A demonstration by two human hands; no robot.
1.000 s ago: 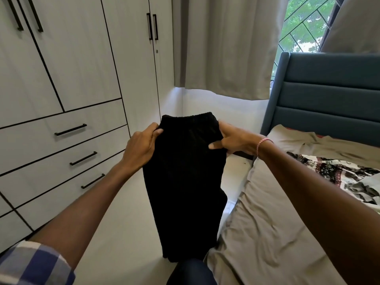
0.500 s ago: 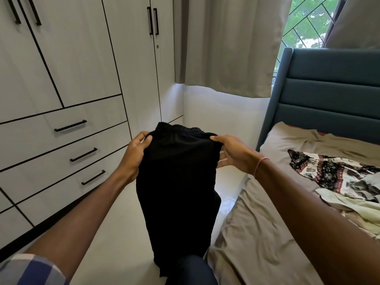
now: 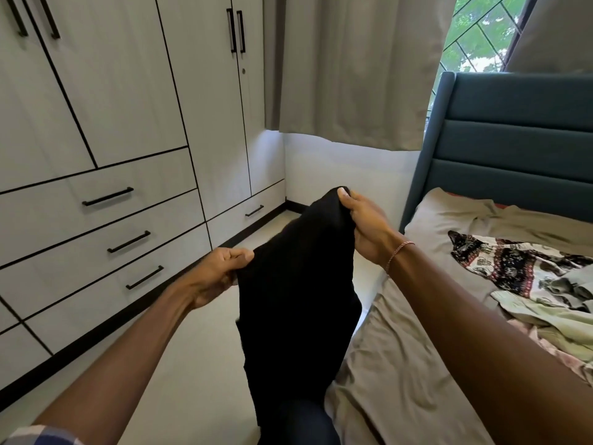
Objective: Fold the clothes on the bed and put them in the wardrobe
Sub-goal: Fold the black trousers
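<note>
Head view: your left hand (image 3: 218,271) pinches one top corner of the limp black fabric garment (image 3: 298,300). Your right hand (image 3: 365,229) grips the other corner, higher and farther out, so the top edge slants up to the right and the long axis hangs toward your knees, over the floor between the pale-grey panelled wardrobe (image 3: 128,123) and the taupe-sheeted bed (image 3: 401,364). The bed lies just right, on the right hand's side; laying the garment flat there, short of the patterned heap of unfolded clothes (image 3: 529,277), looks the likely next move.
</note>
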